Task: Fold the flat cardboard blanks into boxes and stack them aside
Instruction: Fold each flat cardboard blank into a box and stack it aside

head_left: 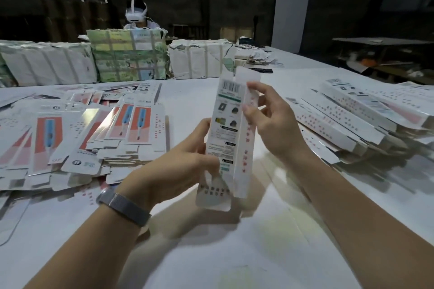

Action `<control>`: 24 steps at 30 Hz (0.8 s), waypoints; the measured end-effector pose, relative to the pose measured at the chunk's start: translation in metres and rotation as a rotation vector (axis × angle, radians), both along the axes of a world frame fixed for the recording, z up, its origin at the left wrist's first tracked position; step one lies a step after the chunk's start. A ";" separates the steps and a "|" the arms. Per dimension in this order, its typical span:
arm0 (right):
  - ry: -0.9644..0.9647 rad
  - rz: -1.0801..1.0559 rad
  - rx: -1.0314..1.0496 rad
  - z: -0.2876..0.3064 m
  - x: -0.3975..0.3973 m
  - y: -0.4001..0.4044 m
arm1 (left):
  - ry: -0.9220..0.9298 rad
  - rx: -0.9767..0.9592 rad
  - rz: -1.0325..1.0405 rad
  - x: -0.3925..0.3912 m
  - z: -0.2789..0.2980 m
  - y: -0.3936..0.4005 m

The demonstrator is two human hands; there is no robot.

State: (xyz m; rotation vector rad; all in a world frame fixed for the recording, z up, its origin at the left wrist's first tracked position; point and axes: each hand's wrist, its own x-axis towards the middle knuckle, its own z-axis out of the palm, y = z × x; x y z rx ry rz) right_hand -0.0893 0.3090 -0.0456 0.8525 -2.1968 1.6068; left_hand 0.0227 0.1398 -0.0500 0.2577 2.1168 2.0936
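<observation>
Above the white table (211,253), the left hand (178,166) and right hand (272,122) both gripped a half-formed box (229,134) held upright; folding was under way, with end flaps judged next to be tucked.

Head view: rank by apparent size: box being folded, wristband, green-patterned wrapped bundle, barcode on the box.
1. green-patterned wrapped bundle, though it lies farther from the camera
2. box being folded, nearer the camera
3. wristband
4. barcode
</observation>
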 end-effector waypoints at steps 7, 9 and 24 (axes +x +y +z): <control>0.112 0.188 0.227 -0.007 0.014 -0.005 | 0.017 0.272 0.067 0.003 -0.006 0.010; 0.161 0.146 0.282 -0.008 0.012 -0.005 | 0.039 0.222 0.054 0.005 -0.005 0.010; -0.105 0.162 0.084 0.009 -0.001 0.008 | -0.051 0.188 0.063 0.006 -0.008 0.025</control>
